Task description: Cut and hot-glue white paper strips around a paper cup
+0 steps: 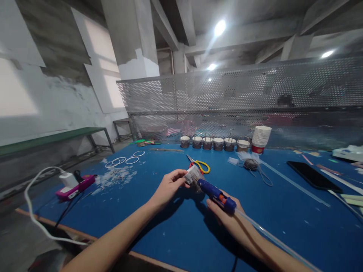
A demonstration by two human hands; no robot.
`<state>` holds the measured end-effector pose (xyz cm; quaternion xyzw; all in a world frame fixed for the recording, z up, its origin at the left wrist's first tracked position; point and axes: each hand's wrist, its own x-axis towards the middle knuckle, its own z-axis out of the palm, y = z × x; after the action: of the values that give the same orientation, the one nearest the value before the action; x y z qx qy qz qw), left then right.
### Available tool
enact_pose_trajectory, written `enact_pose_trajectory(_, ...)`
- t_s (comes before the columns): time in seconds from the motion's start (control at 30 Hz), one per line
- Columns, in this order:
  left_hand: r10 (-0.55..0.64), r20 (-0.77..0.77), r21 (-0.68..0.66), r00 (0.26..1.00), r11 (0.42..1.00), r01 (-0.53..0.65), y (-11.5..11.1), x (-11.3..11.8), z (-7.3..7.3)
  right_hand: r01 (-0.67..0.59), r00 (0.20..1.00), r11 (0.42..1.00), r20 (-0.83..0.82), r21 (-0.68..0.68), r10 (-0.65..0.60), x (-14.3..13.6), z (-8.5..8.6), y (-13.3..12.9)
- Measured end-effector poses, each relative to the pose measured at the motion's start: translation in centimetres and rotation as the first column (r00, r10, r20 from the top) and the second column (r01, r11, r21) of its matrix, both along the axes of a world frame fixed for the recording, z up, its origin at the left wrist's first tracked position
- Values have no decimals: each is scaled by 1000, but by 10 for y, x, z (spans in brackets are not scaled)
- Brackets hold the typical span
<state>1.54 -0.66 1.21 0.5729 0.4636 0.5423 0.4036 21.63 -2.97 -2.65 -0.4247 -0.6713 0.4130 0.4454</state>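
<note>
While the left hand [171, 183] holds the cup [191, 175] above the table [167, 238], fingers pinched on it, and the right hand [227, 216] wraps the glue gun [213, 192], nozzle at the cup, gluing seems under way, next calling for steady aim.

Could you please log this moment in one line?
left hand: holding cup; right hand: holding glue gun, pointed at cup; scissors: on table

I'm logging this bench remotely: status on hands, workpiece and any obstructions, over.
Left hand gripping small pale piece. Right hand holding blue glue gun, nozzle at the piece. Scissors close beyond; contact unclear.
</note>
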Motion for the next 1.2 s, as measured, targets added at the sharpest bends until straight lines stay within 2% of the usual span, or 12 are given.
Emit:
enact_pose_trajectory(0.17, -3, 41, -37, 999, 999, 4, 0, 0, 0, 10, 1000, 1000, -29, -20, -10, -1, 4, -3)
enact_pose_trajectory(0.37, -23, 68, -80, 997, 996, 28, -4, 2, 5, -5, 998, 994, -64, -113, -2, -4, 7, -4)
enact_pose_trajectory(0.53, -19, -5, -51, 1000, 999, 18, -3, 0, 5, 11, 993, 988, -111, -157, -28, -4, 11, -5)
enact_pose_trajectory(0.7, 58, -139, 37, 989, 998, -54, -2, -3, -4, 23, 995, 981, -88, -190, -40, -4, 16, -5)
enact_pose_trajectory(0.83, 99, -271, 112, 958, 991, -71, -5, -2, -6, 31, 996, 984, -73, -174, -44, -4, 14, -2)
enact_pose_trajectory(0.97, 131, -333, 143, 934, 986, -87, -7, -1, -4, 46, 996, 984, -70, -171, -59, -3, 9, 1)
enact_pose_trajectory(1.07, 110, -317, 113, 942, 991, -78, -6, -1, -4, 57, 996, 983, -56, -177, -68, -1, 8, 2)
enact_pose_trajectory(1.2, 74, -203, 33, 976, 997, -69, -3, 0, -5, 41, 998, 981, -30, -192, -47, -1, 9, 2)
